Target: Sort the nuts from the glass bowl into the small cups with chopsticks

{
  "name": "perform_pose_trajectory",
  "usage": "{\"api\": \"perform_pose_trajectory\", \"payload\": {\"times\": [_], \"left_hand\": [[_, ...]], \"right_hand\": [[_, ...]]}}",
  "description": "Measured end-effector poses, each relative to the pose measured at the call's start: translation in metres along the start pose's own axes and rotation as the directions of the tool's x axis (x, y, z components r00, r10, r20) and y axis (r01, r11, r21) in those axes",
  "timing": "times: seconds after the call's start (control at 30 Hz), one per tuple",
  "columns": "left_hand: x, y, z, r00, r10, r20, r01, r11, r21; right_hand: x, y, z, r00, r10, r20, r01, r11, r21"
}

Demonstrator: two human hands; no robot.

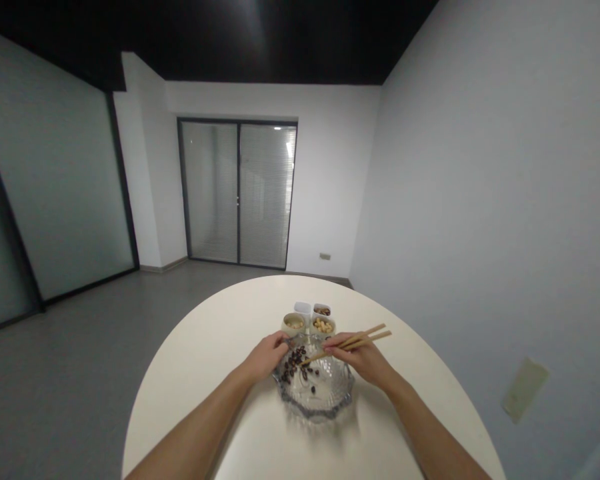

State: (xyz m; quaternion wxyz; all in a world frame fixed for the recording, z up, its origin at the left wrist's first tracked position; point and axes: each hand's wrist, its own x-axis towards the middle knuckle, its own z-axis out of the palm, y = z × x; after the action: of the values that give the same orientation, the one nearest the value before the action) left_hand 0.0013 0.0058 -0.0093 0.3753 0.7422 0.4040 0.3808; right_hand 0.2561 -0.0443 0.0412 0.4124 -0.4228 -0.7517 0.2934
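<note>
A clear glass bowl [314, 408] with a scalloped rim stands on the table, holding dark brown, oval beans or seeds [295, 359], mostly gathered on its left side. My left hand [267, 355] grips the bowl's left rim, fingers closed on the edge. In my right hand [363, 359] is a pair of wooden chopsticks [370, 335], their tips down inside the bowl beside the dark beans. Whether the tips pinch a bean is too small to tell. Just beyond the bowl, a small cup holds pale yellow, nut-like pieces [323, 325].
A cream cup [294, 323] with a few light pieces is behind the bowl. Farther back are a white cup [303, 309] and one with brown pieces [322, 310]. The round white table [205, 373] stands near the right wall [480, 200]; glass doors [237, 193] are at the back.
</note>
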Motion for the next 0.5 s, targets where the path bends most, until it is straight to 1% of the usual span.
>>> {"api": "perform_pose_trajectory", "payload": {"times": [0.13,0.3,0.4,0.5], "left_hand": [[0.0,-0.002,0.0,1.0,0.004,0.0,-0.004,1.0,-0.004],[0.0,-0.002,0.001,1.0,-0.018,0.002,0.018,1.0,-0.011],[0.0,-0.001,0.001,1.0,-0.024,0.001,0.024,1.0,-0.008],[-0.001,0.001,0.0,0.999,-0.041,0.012,0.041,0.999,-0.001]], "right_hand": [[0.0,0.001,-0.003,1.0,0.01,-0.025,-0.01,1.0,0.016],[0.002,0.001,-0.009,0.995,0.043,-0.095,-0.037,0.997,0.063],[0.007,-0.004,-0.014,0.989,0.022,-0.143,-0.007,0.994,0.106],[0.019,-0.008,-0.02,0.981,-0.006,-0.196,0.028,0.994,0.11]]}}
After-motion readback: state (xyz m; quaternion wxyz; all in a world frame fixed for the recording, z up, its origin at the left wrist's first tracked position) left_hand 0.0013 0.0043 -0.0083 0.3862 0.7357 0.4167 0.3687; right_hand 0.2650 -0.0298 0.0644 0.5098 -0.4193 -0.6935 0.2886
